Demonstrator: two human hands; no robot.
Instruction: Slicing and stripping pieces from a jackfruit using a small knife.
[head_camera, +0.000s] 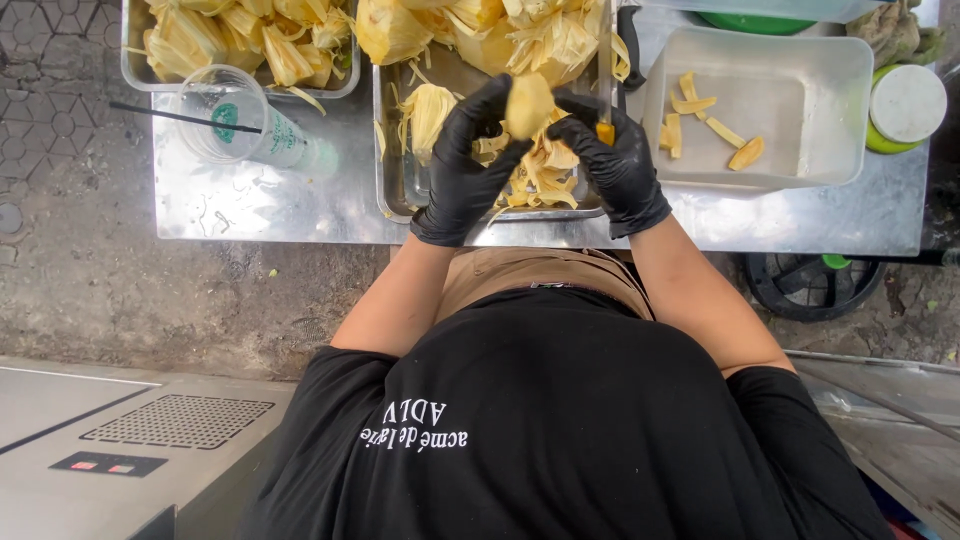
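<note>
Both black-gloved hands meet over the steel tray (395, 150) in the middle of the desk (300, 205): the left hand (462, 170) has its grip closed around a pale yellow fruit pod (528, 103), and the right hand (615, 165) pinches the pod's other side while its grip is also closed on a knife (606, 60) with an orange-yellow handle. Fibrous yellow scraps (540, 170) lie in the tray below. A clear plastic cup (235, 125) with a round green label and black straw stands to the left, a white tub (850, 90) holding a few yellow pieces (745, 153) to the right, beside a green container with a round white lid (907, 103).
</note>
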